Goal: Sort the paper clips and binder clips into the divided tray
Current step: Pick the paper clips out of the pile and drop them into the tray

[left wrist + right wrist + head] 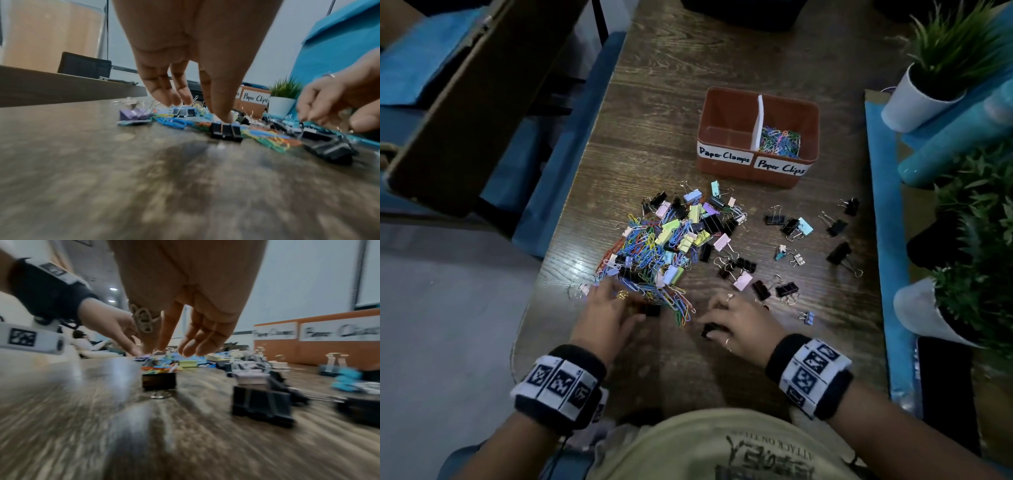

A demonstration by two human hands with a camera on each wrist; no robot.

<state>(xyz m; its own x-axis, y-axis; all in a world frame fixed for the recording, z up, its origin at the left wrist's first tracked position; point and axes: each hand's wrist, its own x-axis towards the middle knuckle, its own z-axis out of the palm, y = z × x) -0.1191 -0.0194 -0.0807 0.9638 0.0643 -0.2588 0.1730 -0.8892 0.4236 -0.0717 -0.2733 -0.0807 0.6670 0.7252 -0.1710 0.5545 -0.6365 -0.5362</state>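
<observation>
A mixed pile [671, 240] of coloured paper clips and binder clips lies mid-table, with loose black binder clips [835, 226] scattered to its right. Behind stands the orange divided tray [808, 113]: the left "Paper Clamps" half holds nothing, the right "Paper Clips" half holds coloured paper clips [780, 140]. My left hand [616, 301] [197, 107] reaches into the pile's near edge with fingers straight, its thumb tip on a black binder clip [226, 131]. My right hand [719, 315] [172, 347] hovers with relaxed fingers over another black binder clip [159, 381], holding nothing.
Two potted plants [924, 92] [962, 291] and a blue tube [962, 144] line the table's right side. A flat black object [945, 394] lies near right. A cardboard box [465, 102] stands off the table's left edge. Bare wood lies between my wrists.
</observation>
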